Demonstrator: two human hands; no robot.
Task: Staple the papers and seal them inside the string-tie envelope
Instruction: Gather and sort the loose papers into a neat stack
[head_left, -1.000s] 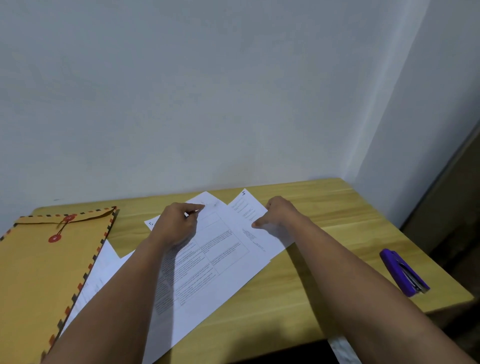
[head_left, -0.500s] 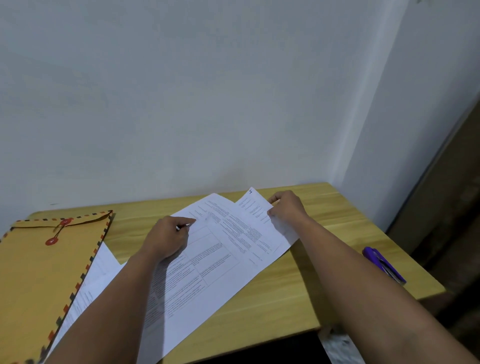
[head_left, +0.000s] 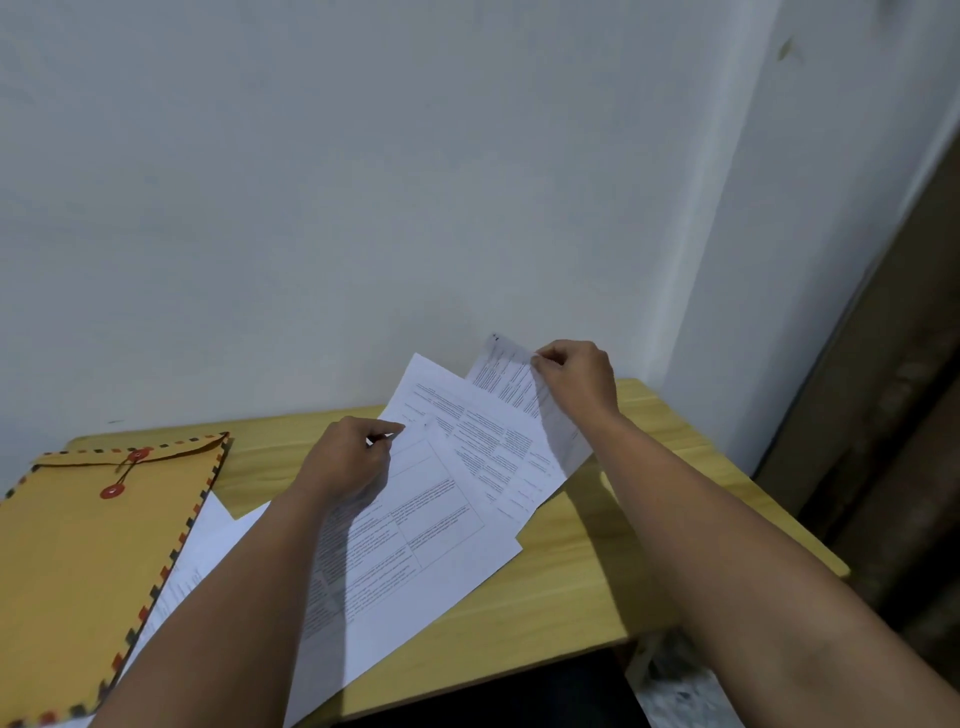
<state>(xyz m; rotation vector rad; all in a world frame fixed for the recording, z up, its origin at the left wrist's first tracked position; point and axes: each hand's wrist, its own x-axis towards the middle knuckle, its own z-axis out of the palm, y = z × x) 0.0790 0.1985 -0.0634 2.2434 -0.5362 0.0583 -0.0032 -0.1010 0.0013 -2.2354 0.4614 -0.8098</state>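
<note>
— Envelope (head_left: 78, 561)?
— Flat on desk (head_left: 571, 587), far left, flap down, string looped between red buttons; contents hidden. More sheets poking out from under its right edge.
— Papers (head_left: 415, 519)?
— Fanned mid-desk. Left hand (head_left: 348, 462) pinching top sheet near its upper edge. Right hand (head_left: 576, 379) pinching back sheet's top corner, lifted off desk.

Pale wall (head_left: 363, 208) behind, meeting a second wall (head_left: 831, 234) in a corner at right. Light wooden bench (head_left: 582, 587) pushed against it. Dark brown panel (head_left: 904, 415) far right.
</note>
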